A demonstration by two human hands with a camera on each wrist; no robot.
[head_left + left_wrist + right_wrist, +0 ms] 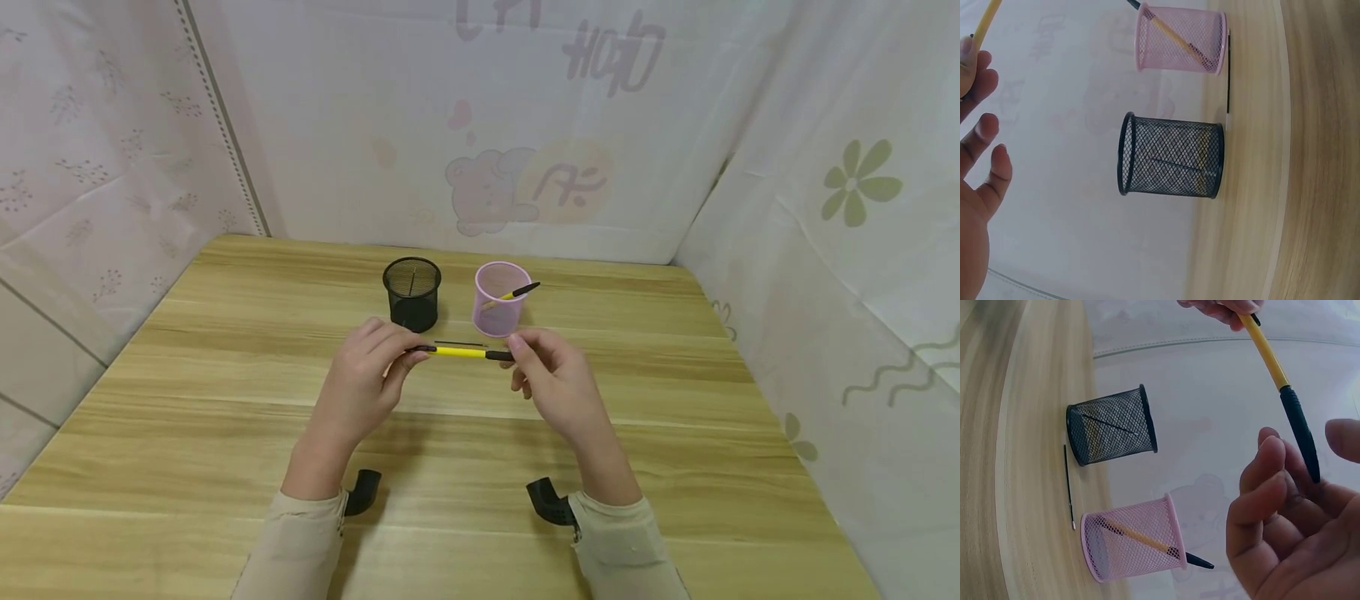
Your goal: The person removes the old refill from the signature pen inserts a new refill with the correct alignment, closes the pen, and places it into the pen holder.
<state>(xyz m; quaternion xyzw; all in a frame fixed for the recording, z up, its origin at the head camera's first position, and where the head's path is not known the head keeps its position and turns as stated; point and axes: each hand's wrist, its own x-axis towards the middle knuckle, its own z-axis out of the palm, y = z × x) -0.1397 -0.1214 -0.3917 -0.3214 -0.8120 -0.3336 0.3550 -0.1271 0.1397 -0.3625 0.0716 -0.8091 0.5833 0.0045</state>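
Note:
A yellow ballpoint pen (461, 352) with black ends is held level above the table. My left hand (371, 367) pinches its clip end between thumb and fingers. At the pen's other black end is my right hand (555, 379); in the right wrist view its fingers curve loosely beside the tip, and the thumb stands apart from the pen. Behind the pen, a thin dark pen refill (1068, 487) lies on the table. A black mesh cup (414, 304) holds a similar thin rod. Another yellow and black pen (1147, 540) leans inside the pink mesh cup (498, 312).
Both cups stand upright side by side toward the back of the wooden table (225, 417). A printed cloth (337, 125) hangs behind the table, with more cloth at both sides. Black curved mounts (365, 492) sit at the sleeve cuffs.

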